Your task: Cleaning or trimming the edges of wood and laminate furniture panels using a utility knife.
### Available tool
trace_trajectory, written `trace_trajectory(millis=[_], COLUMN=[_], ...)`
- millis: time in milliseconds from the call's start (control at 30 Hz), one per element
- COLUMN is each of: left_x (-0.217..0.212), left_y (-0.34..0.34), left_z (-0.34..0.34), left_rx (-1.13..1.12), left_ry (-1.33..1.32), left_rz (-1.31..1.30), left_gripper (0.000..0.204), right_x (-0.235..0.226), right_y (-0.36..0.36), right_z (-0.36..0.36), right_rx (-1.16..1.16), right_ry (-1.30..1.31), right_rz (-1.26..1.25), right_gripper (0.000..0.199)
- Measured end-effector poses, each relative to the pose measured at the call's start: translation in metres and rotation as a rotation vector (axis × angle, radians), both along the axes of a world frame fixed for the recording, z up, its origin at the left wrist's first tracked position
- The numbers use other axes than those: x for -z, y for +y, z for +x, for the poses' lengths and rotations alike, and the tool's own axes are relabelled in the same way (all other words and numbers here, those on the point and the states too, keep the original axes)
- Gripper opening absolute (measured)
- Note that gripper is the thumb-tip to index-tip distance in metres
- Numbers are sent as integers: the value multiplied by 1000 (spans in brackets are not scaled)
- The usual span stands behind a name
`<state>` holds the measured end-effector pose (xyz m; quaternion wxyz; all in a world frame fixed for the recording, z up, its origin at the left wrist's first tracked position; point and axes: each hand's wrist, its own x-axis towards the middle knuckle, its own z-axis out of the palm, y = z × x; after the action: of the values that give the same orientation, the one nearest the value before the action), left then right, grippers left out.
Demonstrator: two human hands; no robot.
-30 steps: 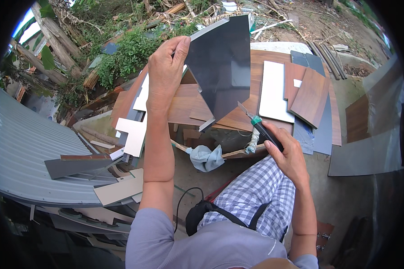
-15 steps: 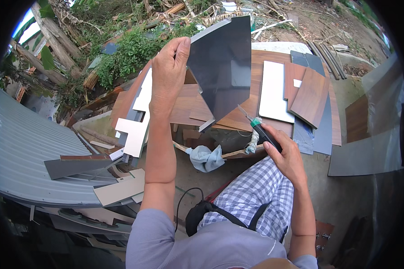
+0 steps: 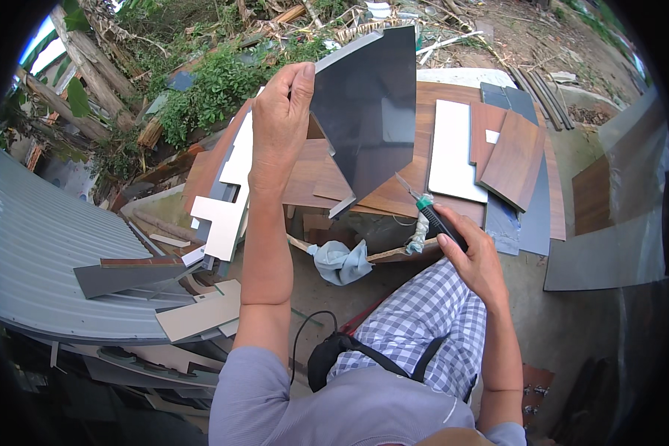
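The left hand (image 3: 278,123) is raised and clamped on the upper left corner of a dark grey rectangular laminate panel (image 3: 368,111), thumb over the front face, fingers behind. The panel is held up off the work surface, tilted, with one corner pointing down toward 6 o'clock, just above the brown wood-grain boards (image 3: 312,178) laid on the tabletop.

The right hand (image 3: 472,256) is closed around the black handle of a slim hand tool with a green collar and thin metal blade (image 3: 427,212). The blade points toward 11 o'clock, and its tip lies close to the lower right edge of the grey panel; whether it touches cannot be told.

Step in hand, as judged: the panel is presented for work along its edge, with the tool brought up to that edge.

The next move calls for:
1. A firm left-hand hold, so the panel does not rotate about its gripped corner.
2. Fine guidance of the blade tip onto the edge line.
3. Light pressure, since the panel is unsupported below.

Surroundings: a white rectangular board (image 3: 452,152) and a reddish-brown wood-grain offcut (image 3: 514,160) lie at 2 o'clock of the panel. A crumpled pale blue cloth (image 3: 339,262) rests at 6 o'clock, near the checked trouser leg (image 3: 416,320). Corrugated grey metal sheeting (image 3: 44,253) extends at 8 o'clock.
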<state>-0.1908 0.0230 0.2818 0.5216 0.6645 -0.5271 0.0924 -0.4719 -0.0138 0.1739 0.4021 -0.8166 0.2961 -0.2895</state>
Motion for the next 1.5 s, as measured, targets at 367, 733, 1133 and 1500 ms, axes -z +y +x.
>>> trace_trajectory(millis=[367, 733, 1133, 1500], left_x=[1, 6, 11, 13], left_y=[1, 0, -2, 2], left_z=[-2, -8, -9, -19], left_rx=[-4, -10, 22, 22], left_ry=[-19, -11, -46, -25], left_rz=[-17, -76, -144, -135], left_gripper=[41, 37, 34, 31], right_x=[2, 12, 13, 19], right_y=[1, 0, 0, 4], right_z=[0, -1, -1, -1], right_rx=[0, 3, 5, 4], right_ry=[22, 19, 41, 62], right_rz=[24, 47, 64, 71], right_gripper=[41, 42, 42, 41])
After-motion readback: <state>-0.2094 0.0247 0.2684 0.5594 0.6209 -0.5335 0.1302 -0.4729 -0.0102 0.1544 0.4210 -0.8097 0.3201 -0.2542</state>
